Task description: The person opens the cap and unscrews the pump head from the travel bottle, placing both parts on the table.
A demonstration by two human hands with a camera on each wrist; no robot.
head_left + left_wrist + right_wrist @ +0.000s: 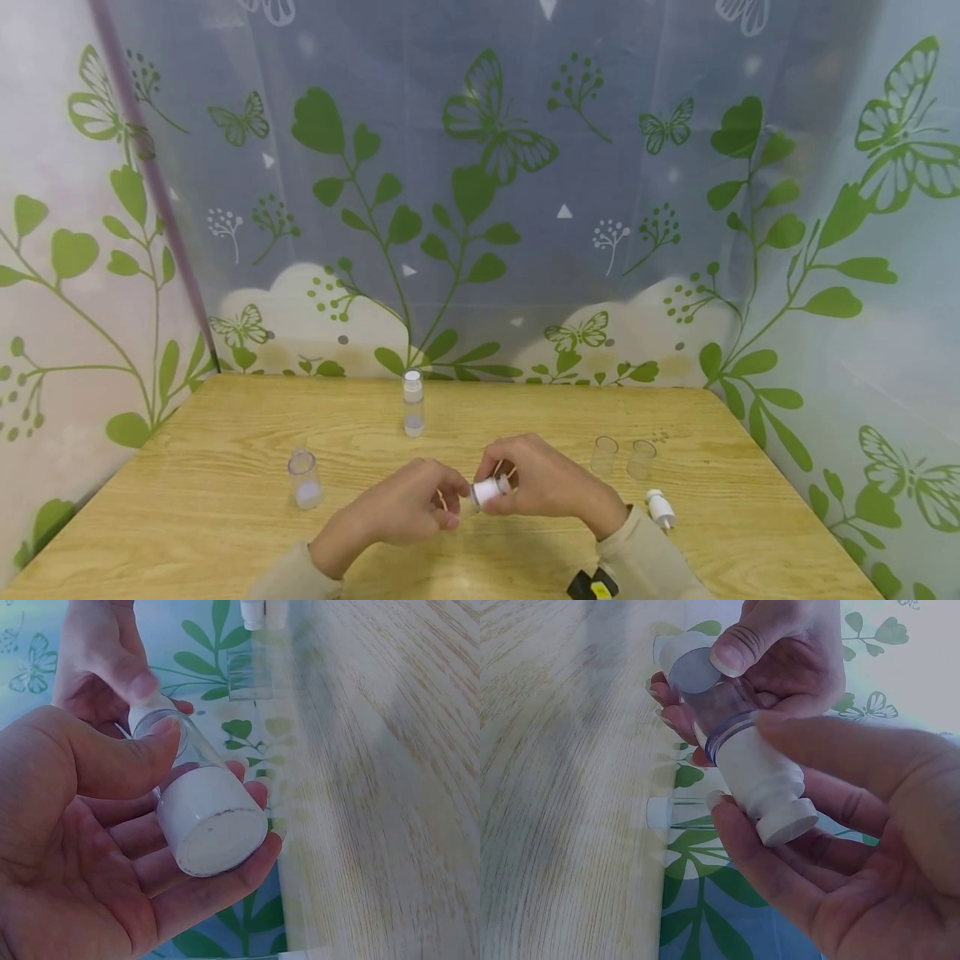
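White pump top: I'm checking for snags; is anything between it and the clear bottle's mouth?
Nothing visible: the white pump top meets the mouth of the clear bottle; the right hand holds the top, the left hand the bottle.

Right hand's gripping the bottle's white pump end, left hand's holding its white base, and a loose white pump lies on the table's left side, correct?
Not quite: the loose white pump lies on the right side of the table, as the head view shows. The right hand does grip the white pump end and the left hand holds the white base.
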